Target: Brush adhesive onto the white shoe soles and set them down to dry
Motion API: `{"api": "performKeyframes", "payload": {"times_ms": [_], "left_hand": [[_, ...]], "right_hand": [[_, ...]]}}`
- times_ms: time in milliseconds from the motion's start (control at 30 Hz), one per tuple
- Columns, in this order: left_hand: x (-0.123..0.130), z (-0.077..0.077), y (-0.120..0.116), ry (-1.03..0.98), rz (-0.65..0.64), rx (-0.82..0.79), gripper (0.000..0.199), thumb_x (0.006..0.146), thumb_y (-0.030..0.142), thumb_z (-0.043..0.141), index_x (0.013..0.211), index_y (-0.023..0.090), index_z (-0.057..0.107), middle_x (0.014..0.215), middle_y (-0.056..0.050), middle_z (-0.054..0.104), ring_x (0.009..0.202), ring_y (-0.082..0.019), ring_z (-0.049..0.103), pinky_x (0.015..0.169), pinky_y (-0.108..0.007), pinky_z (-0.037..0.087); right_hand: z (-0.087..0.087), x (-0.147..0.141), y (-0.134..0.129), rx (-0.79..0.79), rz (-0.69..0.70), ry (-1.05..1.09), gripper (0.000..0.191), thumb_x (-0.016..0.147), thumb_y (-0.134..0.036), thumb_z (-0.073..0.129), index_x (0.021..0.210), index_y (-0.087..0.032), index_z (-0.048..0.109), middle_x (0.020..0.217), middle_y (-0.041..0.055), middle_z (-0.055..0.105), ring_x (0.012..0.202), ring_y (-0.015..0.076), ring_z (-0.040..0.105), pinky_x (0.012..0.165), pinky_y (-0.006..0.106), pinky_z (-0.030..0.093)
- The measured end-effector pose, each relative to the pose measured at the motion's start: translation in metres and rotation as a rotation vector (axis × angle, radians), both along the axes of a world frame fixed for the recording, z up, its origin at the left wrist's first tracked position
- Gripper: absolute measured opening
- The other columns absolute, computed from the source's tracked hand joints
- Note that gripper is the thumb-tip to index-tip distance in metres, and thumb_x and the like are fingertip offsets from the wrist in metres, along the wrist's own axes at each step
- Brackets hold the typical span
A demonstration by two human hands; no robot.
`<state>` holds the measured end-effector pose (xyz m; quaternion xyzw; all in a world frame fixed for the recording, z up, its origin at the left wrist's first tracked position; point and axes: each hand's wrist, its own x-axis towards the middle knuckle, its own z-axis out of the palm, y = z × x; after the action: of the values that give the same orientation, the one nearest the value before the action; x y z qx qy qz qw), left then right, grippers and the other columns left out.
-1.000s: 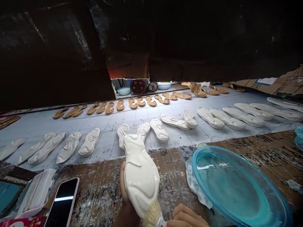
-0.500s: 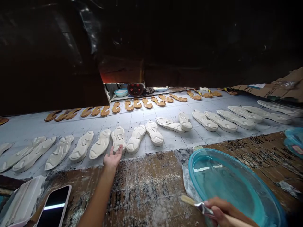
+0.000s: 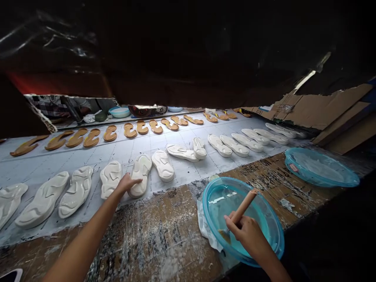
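A row of white shoe soles lies on the pale belt. My left hand (image 3: 128, 183) is at one white shoe sole (image 3: 141, 172), its thumb across the lower end and the other fingers mostly hidden at the sole's left edge. Another white sole (image 3: 111, 178) rests just left of that hand. My right hand (image 3: 245, 231) is closed around the wooden handle of a brush (image 3: 244, 205), tilted with its bristles down inside a teal plastic basin (image 3: 207, 192) of translucent liquid. The bristles show partly near the basin's inner left wall.
Tan insoles (image 3: 129, 130) line the belt's far side. A second blue basin (image 3: 323, 166) stands to the right. A dark overhang (image 3: 188, 51) hangs low above the belt. Cardboard (image 3: 320, 107) is at the right, and a phone corner (image 3: 13, 275) shows at lower left.
The view has turned right. My left hand has gone from open, palm up, to thumb over a sole. My right hand has brought the brush from beside the basin into it.
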<state>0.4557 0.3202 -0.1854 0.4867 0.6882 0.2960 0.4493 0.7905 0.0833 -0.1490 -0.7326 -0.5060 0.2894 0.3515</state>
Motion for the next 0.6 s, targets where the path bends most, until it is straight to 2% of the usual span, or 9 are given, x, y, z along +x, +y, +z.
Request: {"api": "performKeyframes", "payload": {"times_ms": [133,233,300,433,533,600], "left_hand": [[0.018,0.022,-0.042,-0.315,0.050,-0.059,0.027,0.078,0.028,0.049,0.101,0.014,0.049,0.093,-0.004,0.054,0.074,-0.014,0.054,0.063,-0.032,0.047],[0.036,0.040,-0.090,-0.611,0.071,-0.029,0.036,0.077,0.018,0.045,0.113,0.020,0.041,0.098,-0.004,0.055,0.076,-0.014,0.055,0.063,-0.030,0.047],[0.051,0.050,-0.125,-0.770,0.060,-0.084,0.040,0.076,0.017,0.041,0.116,0.022,0.038,0.095,-0.003,0.060,0.081,-0.017,0.057,0.065,-0.030,0.046],[0.083,0.063,-0.184,-0.994,-0.086,-0.350,0.045,0.079,0.035,0.039,0.116,0.009,0.042,0.089,-0.011,0.064,0.084,-0.023,0.058,0.071,-0.033,0.045],[0.100,0.074,-0.210,-1.123,-0.171,-0.593,0.057,0.079,0.048,0.036,0.104,0.000,0.053,0.088,-0.016,0.064,0.081,-0.024,0.059,0.073,-0.032,0.043],[0.102,0.080,-0.220,-1.218,-0.240,-0.686,0.057,0.079,0.048,0.035,0.099,0.000,0.057,0.089,-0.016,0.065,0.081,-0.024,0.059,0.072,-0.031,0.043]], "right_hand": [[-0.004,0.009,0.000,-0.020,0.004,0.175,0.041,0.071,-0.053,0.044,0.050,-0.018,0.042,0.038,-0.0056,0.033,0.036,0.0101,0.034,0.041,0.023,0.027],[-0.003,0.016,-0.001,0.016,-0.029,0.304,0.044,0.071,-0.055,0.045,0.054,-0.015,0.050,0.035,-0.0061,0.033,0.036,0.0085,0.033,0.042,0.022,0.027],[0.000,0.016,-0.002,0.040,-0.056,0.385,0.044,0.072,-0.054,0.047,0.056,-0.014,0.051,0.035,-0.0069,0.032,0.036,0.0070,0.031,0.041,0.021,0.025],[0.013,-0.004,-0.007,0.129,-0.051,0.500,0.038,0.073,-0.050,0.049,0.061,-0.014,0.053,0.037,-0.0061,0.036,0.038,0.0066,0.033,0.040,0.019,0.027],[0.032,-0.029,-0.016,0.264,-0.021,0.513,0.027,0.074,-0.045,0.052,0.072,-0.019,0.057,0.048,-0.0036,0.049,0.046,0.0097,0.046,0.046,0.020,0.037],[0.048,-0.044,-0.021,0.391,0.031,0.460,0.020,0.071,-0.040,0.057,0.077,-0.022,0.060,0.063,-0.0006,0.058,0.055,0.0131,0.054,0.054,0.022,0.044]]}}
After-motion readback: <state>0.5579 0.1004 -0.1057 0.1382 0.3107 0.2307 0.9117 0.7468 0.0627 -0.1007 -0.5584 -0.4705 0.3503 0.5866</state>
